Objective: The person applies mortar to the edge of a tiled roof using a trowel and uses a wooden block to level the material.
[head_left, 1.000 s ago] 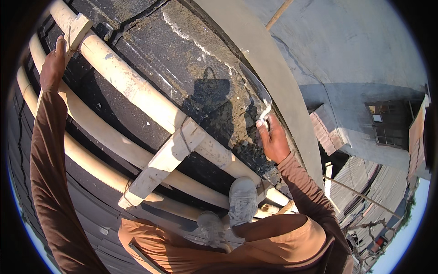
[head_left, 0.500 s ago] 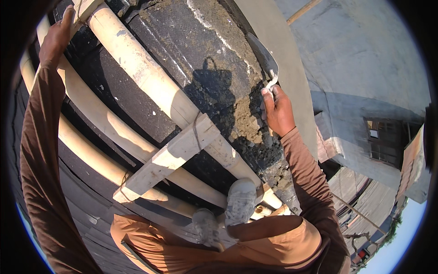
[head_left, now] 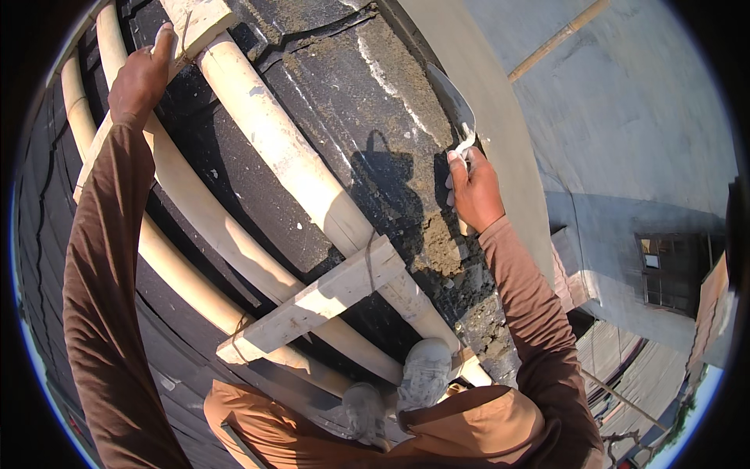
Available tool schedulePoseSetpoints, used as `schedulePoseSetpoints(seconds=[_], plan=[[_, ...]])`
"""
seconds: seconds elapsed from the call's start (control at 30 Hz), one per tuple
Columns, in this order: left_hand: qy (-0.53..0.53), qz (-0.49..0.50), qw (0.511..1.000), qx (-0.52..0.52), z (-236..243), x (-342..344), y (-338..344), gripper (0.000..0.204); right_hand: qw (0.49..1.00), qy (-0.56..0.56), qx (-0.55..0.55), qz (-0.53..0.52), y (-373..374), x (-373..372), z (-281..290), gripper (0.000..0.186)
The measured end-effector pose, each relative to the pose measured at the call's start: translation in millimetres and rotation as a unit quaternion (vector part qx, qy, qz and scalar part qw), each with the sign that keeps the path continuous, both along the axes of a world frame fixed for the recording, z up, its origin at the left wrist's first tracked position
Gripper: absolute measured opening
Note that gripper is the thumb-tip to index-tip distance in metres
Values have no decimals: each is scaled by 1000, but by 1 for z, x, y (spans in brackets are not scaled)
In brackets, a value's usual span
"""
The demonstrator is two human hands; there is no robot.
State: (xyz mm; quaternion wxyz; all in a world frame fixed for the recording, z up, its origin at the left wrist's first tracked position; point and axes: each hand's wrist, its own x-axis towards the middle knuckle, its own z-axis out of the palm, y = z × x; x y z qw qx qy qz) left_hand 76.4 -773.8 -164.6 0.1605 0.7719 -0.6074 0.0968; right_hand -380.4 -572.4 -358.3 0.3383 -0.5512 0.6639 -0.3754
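My right hand (head_left: 476,191) is closed round the handle of a trowel (head_left: 451,98), its metal blade lying along the edge of a smooth grey plastered strip (head_left: 500,117). My left hand (head_left: 139,86) reaches up to the upper wooden crosspiece (head_left: 201,30) of a bamboo ladder, thumb along its edge; the other fingers are mostly hidden behind. Lower down, a second wooden crosspiece (head_left: 312,301) is tied over the bamboo poles (head_left: 273,129). A lump of mortar (head_left: 439,244) sits on the dark roof just below the trowel hand.
Dark roof tiles (head_left: 258,187), smeared with mortar, lie under the ladder. My dusty shoes (head_left: 424,371) are at the ladder's lower part. On the right are a grey wall (head_left: 625,102) with a barred window (head_left: 670,270), a bamboo pole (head_left: 558,41) and lower roofs (head_left: 617,352).
My view has shifted, so the ladder and roof sit lower and further right in the picture. My left hand stays at the upper crosspiece; the trowel remains beside the plastered strip.
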Motion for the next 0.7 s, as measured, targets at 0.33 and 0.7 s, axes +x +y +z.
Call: schedulePoseSetpoints(seconds=[0.33,0.7], plan=[[-19,14,1000,0,2,-1,3,94,992,-111,61,-9,-30,23,32,29],[-30,43,998,17,7,-11,7,91,998,-66,17,9,-89,44,36,35]])
